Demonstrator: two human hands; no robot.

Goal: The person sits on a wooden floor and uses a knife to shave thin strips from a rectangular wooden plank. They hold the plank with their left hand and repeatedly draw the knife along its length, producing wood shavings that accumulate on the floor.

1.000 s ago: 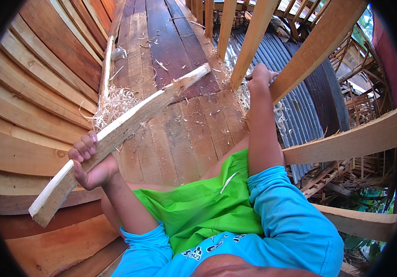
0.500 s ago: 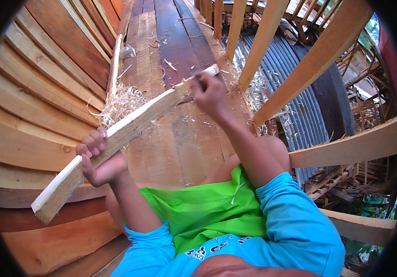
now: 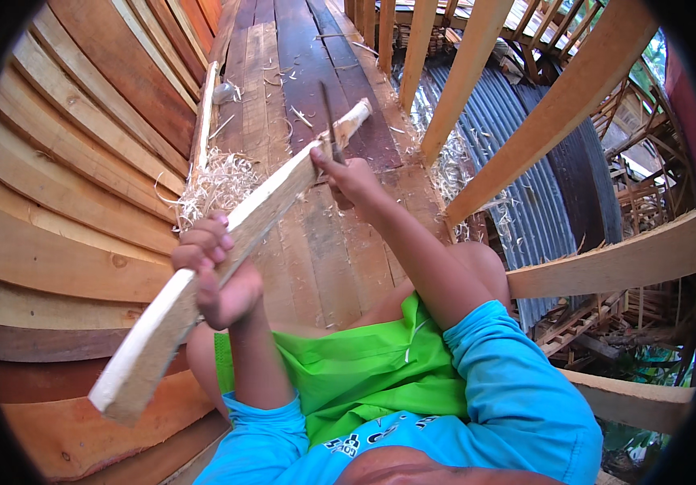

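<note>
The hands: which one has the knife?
The right hand: the knife with its dark blade sticks out of it. The left hand grips the pale wood piece.

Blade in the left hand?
No, the left hand grips the long wooden piece, while the right hand holds the thin dark blade.

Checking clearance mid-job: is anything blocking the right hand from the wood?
Nothing visible blocks it: the knife in the right hand crosses the wood near its far end, and the left hand holds it farther back.
</note>
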